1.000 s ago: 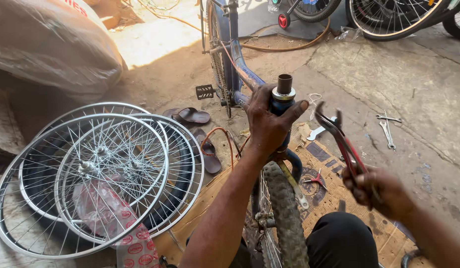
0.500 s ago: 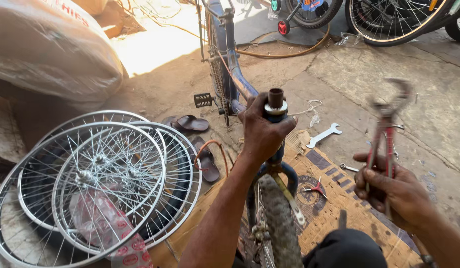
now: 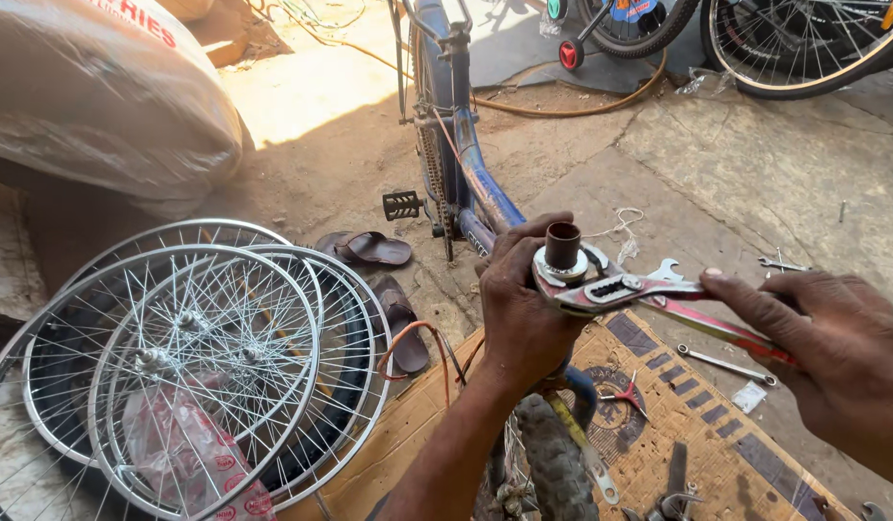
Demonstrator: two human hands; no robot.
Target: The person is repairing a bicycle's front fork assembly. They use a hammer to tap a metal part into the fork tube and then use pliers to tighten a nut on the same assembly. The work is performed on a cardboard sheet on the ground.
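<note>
The short dark metal steerer tube (image 3: 563, 245) stands upright atop the blue bicycle frame (image 3: 475, 183), ringed by a silver locknut (image 3: 562, 272). The left hand (image 3: 520, 307) is wrapped tight around the frame's head just beneath it. The right hand (image 3: 832, 347) is closed on red-handled slip-joint pliers (image 3: 659, 301), whose jaws bite the locknut. Bare spoked wheel rims (image 3: 186, 357) lie on the ground to the left.

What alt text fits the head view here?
A left hand grips a bicycle's steering tube while the right hand sets red-handled pliers on its nut. Spoked wheels lie to the left; wrenches lie on cardboard.
</note>
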